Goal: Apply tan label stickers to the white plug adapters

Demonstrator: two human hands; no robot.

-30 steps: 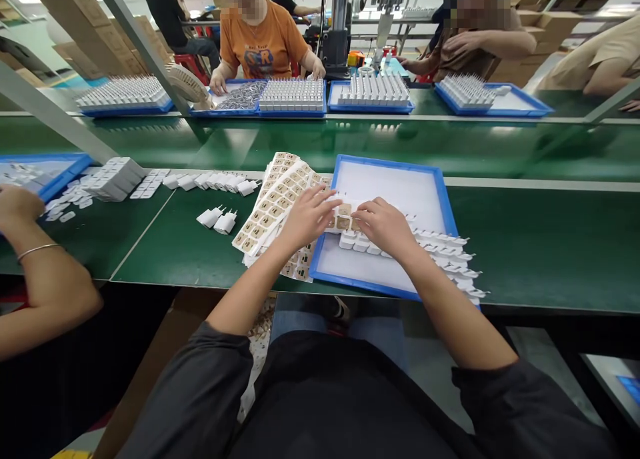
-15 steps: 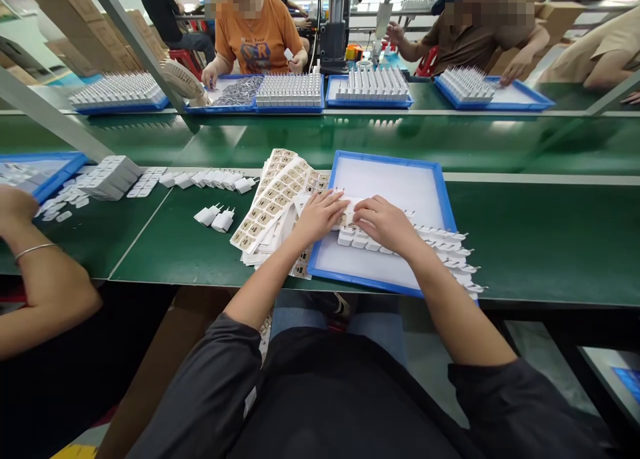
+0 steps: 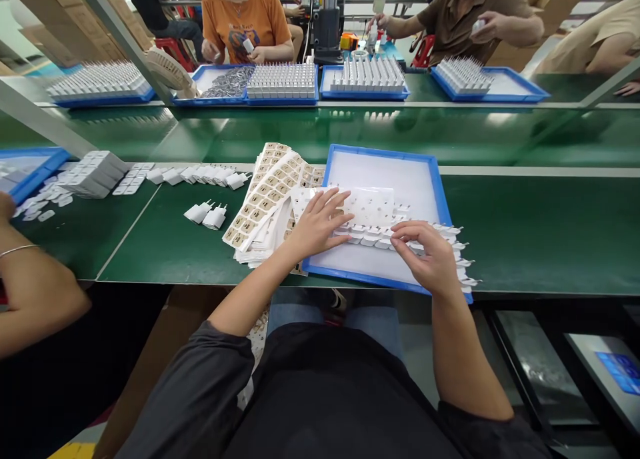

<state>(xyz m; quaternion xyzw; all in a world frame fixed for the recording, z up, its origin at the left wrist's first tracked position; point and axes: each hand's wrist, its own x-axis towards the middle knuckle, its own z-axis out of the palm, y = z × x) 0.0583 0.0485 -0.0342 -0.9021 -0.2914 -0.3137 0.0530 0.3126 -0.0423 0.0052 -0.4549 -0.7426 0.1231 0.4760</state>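
My left hand (image 3: 323,224) lies with its fingers spread at the left end of a whitish, mostly used sticker sheet (image 3: 374,202). This sheet rests across a blue-rimmed tray (image 3: 443,186). Just below it runs a row of white plug adapters (image 3: 370,236) with metal pins. Over the right part of that row is my right hand (image 3: 426,251), thumb and fingertips drawn together; anything between them is too small to make out. More adapters (image 3: 465,282) stick out past the tray's right side, partly behind this hand. Left of the tray lies a pile of sticker sheets (image 3: 270,199) with brownish labels.
Loose adapters (image 3: 214,216) and a line of others (image 3: 213,174) lie on the green bench (image 3: 165,246). Stacked white pieces (image 3: 97,174) stand farther left, near a co-worker's arm (image 3: 40,292). Across the belt, people sit behind trays of upright adapters (image 3: 283,82).
My right hand has moved right and toward me, away from the sticker sheet to the adapter row. My left hand's fingers have spread. The view has shifted slightly.
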